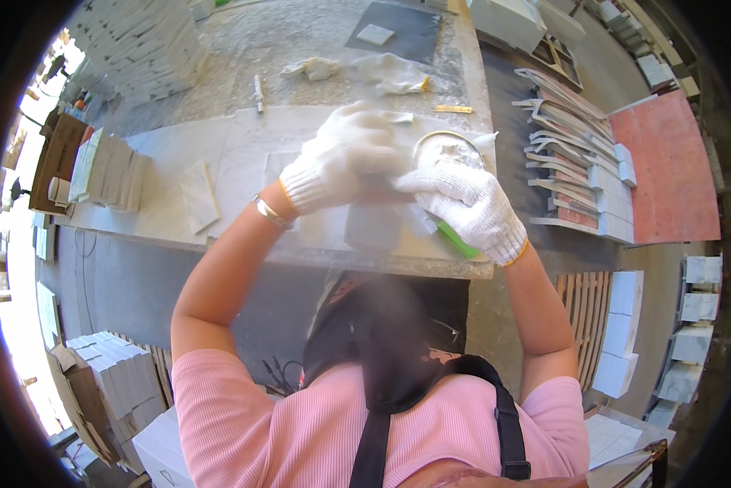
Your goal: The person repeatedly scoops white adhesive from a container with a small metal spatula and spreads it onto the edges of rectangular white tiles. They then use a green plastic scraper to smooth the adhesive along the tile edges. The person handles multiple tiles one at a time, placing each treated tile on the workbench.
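Observation:
Both my hands wear white knit gloves and work together over a stone-topped workbench (219, 154). My left hand (341, 154) is closed over something small that the fingers hide, above a grey rectangular tile (372, 226). Gripped in my right hand (467, 203) is a tool with a green handle (458, 241), its working end at a round white tub of paste (447, 150). The two hands touch each other just left of the tub.
Stacks of pale tiles stand at the bench's left end (109, 171) and far left (138, 45). A loose tile (199, 195), crumpled rags (390, 71), a pen-like tool (258, 93) and a dark mat (394, 28) lie on the bench. White blocks (622, 333) stand on the right.

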`<move>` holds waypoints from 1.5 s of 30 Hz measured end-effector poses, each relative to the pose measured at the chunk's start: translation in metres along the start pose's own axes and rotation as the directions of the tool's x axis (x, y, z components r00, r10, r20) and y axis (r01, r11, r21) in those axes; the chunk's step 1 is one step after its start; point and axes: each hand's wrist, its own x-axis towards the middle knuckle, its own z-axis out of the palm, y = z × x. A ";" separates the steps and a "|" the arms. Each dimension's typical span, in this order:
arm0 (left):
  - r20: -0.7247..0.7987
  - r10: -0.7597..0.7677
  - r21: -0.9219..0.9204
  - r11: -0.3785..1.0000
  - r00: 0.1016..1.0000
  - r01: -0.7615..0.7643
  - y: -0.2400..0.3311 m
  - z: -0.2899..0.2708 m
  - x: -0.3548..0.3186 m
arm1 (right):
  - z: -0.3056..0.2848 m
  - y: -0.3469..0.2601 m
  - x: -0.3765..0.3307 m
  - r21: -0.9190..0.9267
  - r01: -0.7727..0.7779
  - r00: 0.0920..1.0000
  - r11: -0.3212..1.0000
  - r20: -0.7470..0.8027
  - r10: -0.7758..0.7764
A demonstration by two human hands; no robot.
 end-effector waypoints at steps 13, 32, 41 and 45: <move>-0.011 0.014 -0.025 1.000 1.000 -0.015 -0.004 0.003 0.002 | -0.001 -0.005 -0.009 -0.105 0.028 0.997 0.994 -0.067 -0.035; -0.026 -0.013 0.010 1.000 1.000 0.014 -0.001 0.004 -0.003 | 0.002 -0.010 -0.030 -0.058 0.019 0.992 0.998 -0.126 -0.026; -0.006 -0.016 0.008 1.000 1.000 0.016 -0.001 0.004 -0.003 | 0.000 -0.007 -0.012 -0.058 -0.029 0.998 0.998 -0.048 0.026; -0.017 -0.015 0.024 1.000 1.000 0.016 -0.003 0.005 -0.004 | 0.001 -0.014 -0.027 0.025 -0.074 0.995 0.997 -0.070 0.076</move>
